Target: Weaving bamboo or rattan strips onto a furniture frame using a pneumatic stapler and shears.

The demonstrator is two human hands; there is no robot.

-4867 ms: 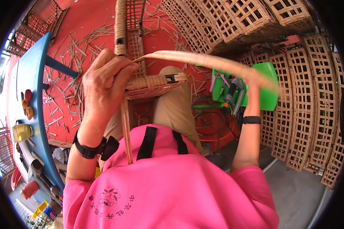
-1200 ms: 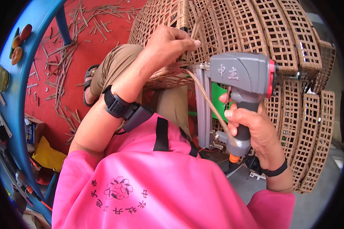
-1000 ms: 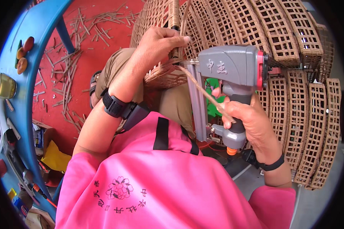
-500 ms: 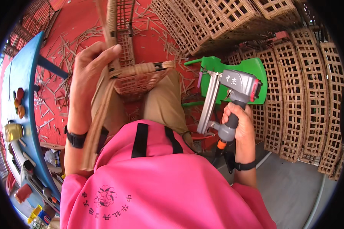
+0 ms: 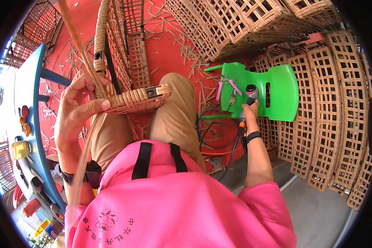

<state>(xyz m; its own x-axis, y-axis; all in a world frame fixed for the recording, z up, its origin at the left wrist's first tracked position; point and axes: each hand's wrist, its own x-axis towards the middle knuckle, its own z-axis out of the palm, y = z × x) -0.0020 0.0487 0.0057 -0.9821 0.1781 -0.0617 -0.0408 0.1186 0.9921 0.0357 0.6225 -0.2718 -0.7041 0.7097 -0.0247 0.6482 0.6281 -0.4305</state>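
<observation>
Hands apart, the left hand (image 5: 76, 110) pinches cane strips (image 5: 81, 47) at the corner of a woven frame (image 5: 132, 98) above the knees (image 5: 178, 93), where firm tension should serve best, while the right hand (image 5: 251, 110) grasps a hose-fed tool (image 5: 251, 92) over a green chair (image 5: 284, 91) beside pink-handled pliers (image 5: 219, 91).

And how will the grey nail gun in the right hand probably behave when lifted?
The nail gun may be tugged backward, since a dark hose trails from its orange-tipped end. It is probably rigid and rather heavy, judging by its solid-looking housing.
</observation>
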